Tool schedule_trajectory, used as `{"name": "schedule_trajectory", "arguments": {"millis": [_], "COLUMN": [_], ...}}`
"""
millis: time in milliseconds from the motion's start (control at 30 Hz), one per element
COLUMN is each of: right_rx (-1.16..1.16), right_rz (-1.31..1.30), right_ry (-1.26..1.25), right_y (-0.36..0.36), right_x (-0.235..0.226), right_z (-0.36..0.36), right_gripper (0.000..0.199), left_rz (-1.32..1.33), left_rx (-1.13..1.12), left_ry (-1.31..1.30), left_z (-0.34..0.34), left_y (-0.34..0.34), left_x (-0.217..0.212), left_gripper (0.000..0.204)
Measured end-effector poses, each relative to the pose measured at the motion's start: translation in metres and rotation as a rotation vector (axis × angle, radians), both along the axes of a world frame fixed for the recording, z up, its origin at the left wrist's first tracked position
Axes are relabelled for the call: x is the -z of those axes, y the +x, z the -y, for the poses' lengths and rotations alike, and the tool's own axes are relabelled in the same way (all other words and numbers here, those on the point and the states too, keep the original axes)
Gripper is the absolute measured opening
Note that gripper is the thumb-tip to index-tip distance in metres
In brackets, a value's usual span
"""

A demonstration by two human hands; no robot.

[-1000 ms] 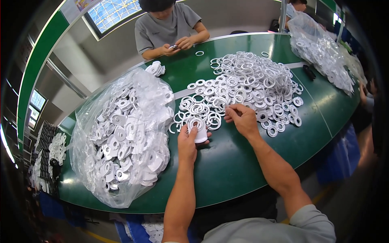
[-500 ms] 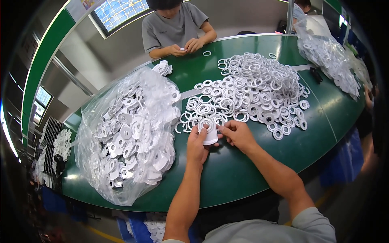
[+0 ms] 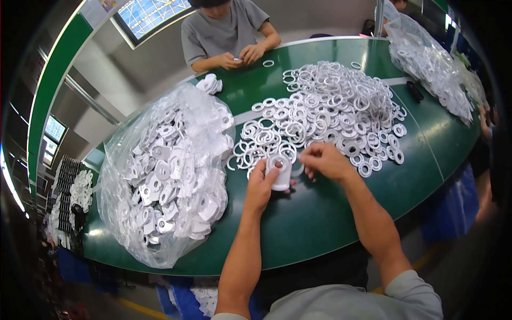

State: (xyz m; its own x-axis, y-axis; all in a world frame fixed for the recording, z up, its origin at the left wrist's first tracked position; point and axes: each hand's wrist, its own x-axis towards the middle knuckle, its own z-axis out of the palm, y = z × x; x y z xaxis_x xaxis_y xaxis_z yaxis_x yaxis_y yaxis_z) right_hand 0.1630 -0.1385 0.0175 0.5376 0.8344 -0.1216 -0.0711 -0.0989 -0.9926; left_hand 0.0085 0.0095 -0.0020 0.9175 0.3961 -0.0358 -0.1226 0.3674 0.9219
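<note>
White moulded plastic, by the look of it: a small flat plate with a round boss (image 3: 281, 172) is pinched in the left hand (image 3: 261, 186), thumb on its face and fingers curled behind, just above the green table (image 3: 320, 224) near its front edge. The right hand (image 3: 325, 160) is closed narrowly on something small at the plate's upper right corner; a thin white ring appears to be held there, though the fingers hide most of it. Both hands sit at the near fringe of the loose ring pile (image 3: 325, 112), which spreads toward the table's far edge.

The plate is judged light and stiff, smooth enough to slip, so it is best gripped by its flat edges, with the boss left free. The rings are judged thin, slightly springy and easily scattered (a fingertip pinch on the rim suits them).

A clear bag of similar white plates (image 3: 170, 170) lies along the table's left edge. A second filled bag (image 3: 432, 64) rests at the far right corner. Another person in a grey shirt (image 3: 224, 32) works at the far edge.
</note>
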Motion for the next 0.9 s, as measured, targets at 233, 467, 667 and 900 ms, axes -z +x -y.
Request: {"name": "schedule_trajectory", "arguments": {"millis": [233, 467, 667, 900], "right_rx": [0.155, 0.137, 0.154, 0.166], "right_rz": [-0.248, -0.110, -0.010, 0.036], "right_ry": [0.134, -0.004, -0.104, -0.109], "right_y": [-0.008, -0.015, -0.024, -0.023], "right_x": [-0.009, 0.003, -0.002, 0.001], "right_z": [-0.005, -0.012, -0.015, -0.015], "right_gripper": [0.017, 0.019, 0.021, 0.022], "left_rz": [-0.026, -0.050, -0.039, -0.025], "left_rx": [0.007, 0.014, 0.033, 0.038], "left_ry": [-0.113, -0.200, -0.197, -0.199], "left_z": [0.000, 0.001, 0.000, 0.001], "left_y": [0.001, 0.002, 0.001, 0.002], "left_x": [0.002, 0.006, 0.009, 0.009], "left_gripper": [0.028, 0.037, 0.038, 0.037]}}
